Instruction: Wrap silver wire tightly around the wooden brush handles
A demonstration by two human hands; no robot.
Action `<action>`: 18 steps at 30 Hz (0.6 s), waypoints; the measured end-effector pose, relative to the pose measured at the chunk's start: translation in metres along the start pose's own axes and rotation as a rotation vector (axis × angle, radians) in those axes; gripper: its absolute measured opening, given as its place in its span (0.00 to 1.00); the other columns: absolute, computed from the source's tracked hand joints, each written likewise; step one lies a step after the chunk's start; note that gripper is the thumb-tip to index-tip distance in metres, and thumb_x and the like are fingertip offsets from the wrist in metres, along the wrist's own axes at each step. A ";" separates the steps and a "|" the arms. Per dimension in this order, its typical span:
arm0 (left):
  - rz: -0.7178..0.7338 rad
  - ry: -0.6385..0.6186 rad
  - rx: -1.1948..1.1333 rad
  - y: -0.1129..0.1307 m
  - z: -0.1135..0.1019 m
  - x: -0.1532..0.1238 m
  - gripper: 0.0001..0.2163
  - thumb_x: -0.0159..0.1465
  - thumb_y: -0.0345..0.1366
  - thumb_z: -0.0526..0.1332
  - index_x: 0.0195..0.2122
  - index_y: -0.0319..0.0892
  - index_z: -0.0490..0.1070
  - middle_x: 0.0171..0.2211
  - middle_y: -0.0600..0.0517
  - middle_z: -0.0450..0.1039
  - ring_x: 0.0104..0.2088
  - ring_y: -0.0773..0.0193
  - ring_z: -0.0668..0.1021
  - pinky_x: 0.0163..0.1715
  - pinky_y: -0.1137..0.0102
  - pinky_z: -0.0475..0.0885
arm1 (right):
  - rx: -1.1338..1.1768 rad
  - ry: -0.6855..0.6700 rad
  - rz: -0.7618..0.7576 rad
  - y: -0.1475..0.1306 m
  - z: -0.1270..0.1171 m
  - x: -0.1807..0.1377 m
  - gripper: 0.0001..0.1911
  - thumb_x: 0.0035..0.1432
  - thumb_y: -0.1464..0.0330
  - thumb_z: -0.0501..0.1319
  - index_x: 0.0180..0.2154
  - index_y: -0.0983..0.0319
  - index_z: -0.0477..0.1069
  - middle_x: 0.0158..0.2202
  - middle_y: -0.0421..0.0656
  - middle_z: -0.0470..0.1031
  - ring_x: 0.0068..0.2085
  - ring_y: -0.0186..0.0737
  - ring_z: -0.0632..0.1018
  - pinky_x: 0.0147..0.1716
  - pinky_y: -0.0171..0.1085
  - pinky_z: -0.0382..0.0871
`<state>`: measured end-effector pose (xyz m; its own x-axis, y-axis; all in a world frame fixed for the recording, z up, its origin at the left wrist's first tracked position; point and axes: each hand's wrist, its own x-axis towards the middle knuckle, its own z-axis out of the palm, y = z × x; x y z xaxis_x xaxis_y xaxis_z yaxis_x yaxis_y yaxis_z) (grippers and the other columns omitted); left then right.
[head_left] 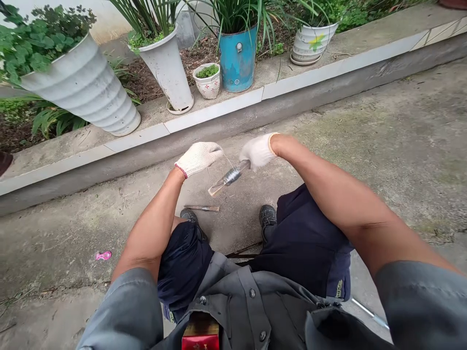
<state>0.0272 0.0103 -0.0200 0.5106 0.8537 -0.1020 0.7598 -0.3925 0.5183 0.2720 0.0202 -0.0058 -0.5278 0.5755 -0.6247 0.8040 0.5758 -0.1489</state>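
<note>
Both my hands wear white knit gloves. My right hand [258,149] is closed round one end of a thin metal rod [222,182] that slants down to the left, with wire wound round its middle [232,175]. My left hand [197,157] is closed in a pinch on a thin wire strand [229,162] that runs to the winding. A second flat metal piece [202,208] lies on the concrete between my shoes.
A raised kerb [226,114] runs across ahead with several plant pots: a ribbed white pot [85,87], a tall white pot [168,68], a small patterned pot [207,82], a blue can [238,58]. A pink object [103,255] lies on the ground at left. A metal bar [368,312] lies at right.
</note>
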 end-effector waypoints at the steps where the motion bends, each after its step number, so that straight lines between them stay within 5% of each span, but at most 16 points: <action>1: 0.005 -0.008 -0.015 0.001 0.001 0.000 0.16 0.74 0.44 0.59 0.41 0.41 0.84 0.25 0.54 0.76 0.30 0.60 0.77 0.36 0.68 0.70 | 0.059 0.005 -0.083 0.002 0.001 -0.004 0.08 0.58 0.69 0.72 0.41 0.64 0.81 0.30 0.41 0.75 0.34 0.36 0.74 0.39 0.36 0.63; 5: 0.023 -0.047 -0.147 0.005 0.005 -0.003 0.16 0.74 0.45 0.60 0.37 0.41 0.82 0.29 0.51 0.80 0.31 0.60 0.79 0.38 0.68 0.74 | 0.301 0.274 -0.127 0.008 -0.005 -0.010 0.15 0.63 0.60 0.71 0.46 0.63 0.80 0.32 0.39 0.74 0.33 0.33 0.70 0.35 0.34 0.60; 12: 0.019 -0.061 -0.370 0.016 0.012 -0.007 0.16 0.78 0.42 0.55 0.45 0.39 0.80 0.30 0.52 0.81 0.37 0.59 0.86 0.44 0.68 0.77 | 0.300 0.741 0.325 0.027 -0.023 0.005 0.24 0.71 0.53 0.62 0.53 0.66 0.78 0.39 0.52 0.78 0.42 0.46 0.79 0.41 0.37 0.68; 18: -0.018 -0.077 -0.465 0.015 0.014 -0.005 0.15 0.78 0.41 0.58 0.46 0.37 0.81 0.25 0.54 0.75 0.31 0.61 0.85 0.36 0.71 0.76 | 0.095 0.736 0.529 0.049 -0.015 0.010 0.18 0.73 0.66 0.61 0.57 0.67 0.79 0.50 0.61 0.81 0.54 0.57 0.82 0.58 0.49 0.73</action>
<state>0.0415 -0.0046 -0.0232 0.5405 0.8245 -0.1678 0.5166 -0.1678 0.8396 0.3025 0.0626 -0.0081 -0.0988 0.9950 0.0126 0.9929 0.0994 -0.0653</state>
